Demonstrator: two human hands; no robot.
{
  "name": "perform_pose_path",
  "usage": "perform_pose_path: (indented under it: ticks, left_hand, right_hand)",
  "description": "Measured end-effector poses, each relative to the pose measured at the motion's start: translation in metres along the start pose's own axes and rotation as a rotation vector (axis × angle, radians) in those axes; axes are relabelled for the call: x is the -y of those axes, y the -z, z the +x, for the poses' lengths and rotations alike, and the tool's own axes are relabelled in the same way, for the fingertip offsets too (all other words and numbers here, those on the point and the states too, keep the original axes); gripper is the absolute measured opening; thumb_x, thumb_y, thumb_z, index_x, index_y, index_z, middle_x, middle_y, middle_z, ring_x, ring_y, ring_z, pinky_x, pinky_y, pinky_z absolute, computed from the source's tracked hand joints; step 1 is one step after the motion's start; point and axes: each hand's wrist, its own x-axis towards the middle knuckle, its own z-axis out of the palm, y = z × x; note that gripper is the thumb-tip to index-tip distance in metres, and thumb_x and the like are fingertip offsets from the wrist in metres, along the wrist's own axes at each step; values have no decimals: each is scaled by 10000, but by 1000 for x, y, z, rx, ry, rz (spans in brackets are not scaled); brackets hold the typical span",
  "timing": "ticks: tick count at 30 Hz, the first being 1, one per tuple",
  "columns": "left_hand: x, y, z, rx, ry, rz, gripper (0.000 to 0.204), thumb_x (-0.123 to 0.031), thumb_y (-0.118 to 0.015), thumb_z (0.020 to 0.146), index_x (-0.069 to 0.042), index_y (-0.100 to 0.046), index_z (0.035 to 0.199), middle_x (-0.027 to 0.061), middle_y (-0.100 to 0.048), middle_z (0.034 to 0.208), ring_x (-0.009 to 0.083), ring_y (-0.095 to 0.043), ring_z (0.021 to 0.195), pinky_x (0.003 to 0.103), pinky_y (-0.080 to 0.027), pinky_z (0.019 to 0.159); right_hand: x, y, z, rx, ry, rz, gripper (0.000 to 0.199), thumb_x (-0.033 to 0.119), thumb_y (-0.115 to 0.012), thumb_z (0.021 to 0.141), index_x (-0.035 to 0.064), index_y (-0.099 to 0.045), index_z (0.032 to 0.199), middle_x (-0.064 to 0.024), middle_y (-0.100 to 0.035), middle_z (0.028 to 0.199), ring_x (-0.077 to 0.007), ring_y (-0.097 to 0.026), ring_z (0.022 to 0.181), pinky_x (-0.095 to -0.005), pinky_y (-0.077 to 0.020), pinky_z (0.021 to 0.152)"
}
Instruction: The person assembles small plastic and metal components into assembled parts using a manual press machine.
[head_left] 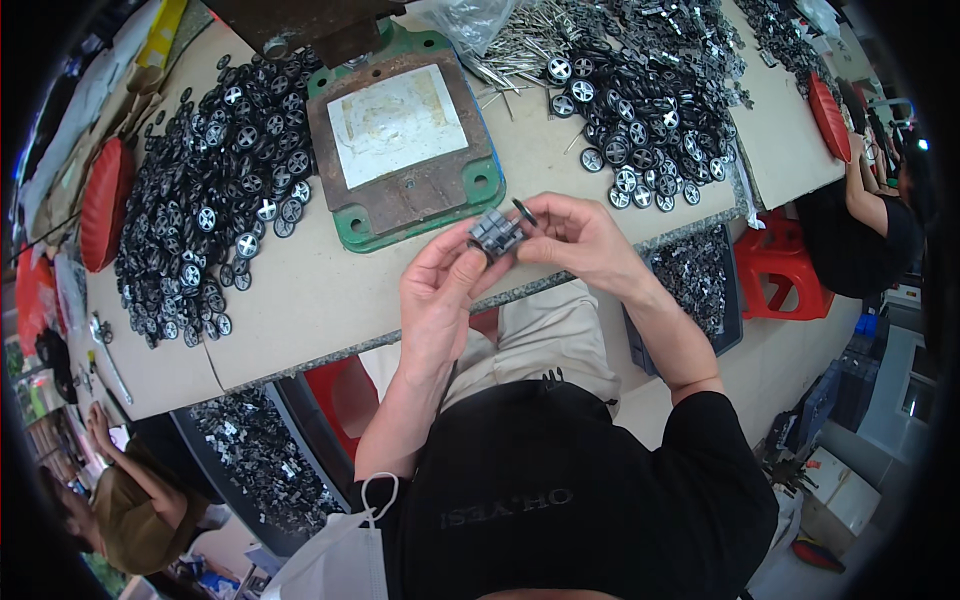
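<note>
Just past the table's front edge, my left hand point(440, 285) grips a small grey blocky plastic part point(494, 232) between thumb and fingers. My right hand point(583, 237) pinches a small black wheel point(524, 211), seen nearly edge-on, right beside that part. Whether the wheel touches the part I cannot tell. A heap of black toy wheels with silver spokes point(245, 160) spreads over the table to the left. More wheels point(640, 135) lie to the right, next to a pile of thin metal pins point(515, 45).
A green press base point(485, 180) with a pale plate point(398, 122) stands ahead of my hands. Red trays point(108, 205) flank the work area. Bins of small dark parts point(690, 285) sit below the table, near a red stool point(785, 265). Other people sit at both sides.
</note>
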Motion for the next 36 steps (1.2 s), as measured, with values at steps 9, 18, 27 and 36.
perform_pose_path:
  ticks: [9,18,27,36]
  left_hand:
    - [-50,-12,8,189,-180,917,263,20,-660,757,28,-628,1018,51,-625,965,109,-581,781,231,-463,677]
    - [-112,-3,90,-116,-504,960,229,25,-660,740,64,-636,965,82,-636,899,111,-599,789,226,-482,731]
    - [-96,18,110,-90,-501,1012,236,21,-627,782,66,-610,1012,85,-643,921,108,-589,821,228,-471,769]
    - [-104,10,110,-139,-698,1169,247,-44,-658,720,25,-645,956,126,-657,841,168,-629,716,267,-488,671]
  right_hand:
    - [55,-12,5,113,461,-713,227,84,-677,734,6,-622,940,-91,-588,814,-212,-576,669,-300,-452,588]
    - [51,-4,8,-85,393,-839,354,82,-701,709,38,-611,1049,-67,-599,847,-156,-530,637,-268,-427,577]
    - [53,9,0,-36,226,-916,292,141,-658,772,12,-591,1025,-131,-597,892,-247,-613,681,-335,-485,631]
    - [139,39,8,-161,533,-1023,229,131,-672,761,-1,-633,944,-96,-613,793,-156,-568,629,-263,-461,583]
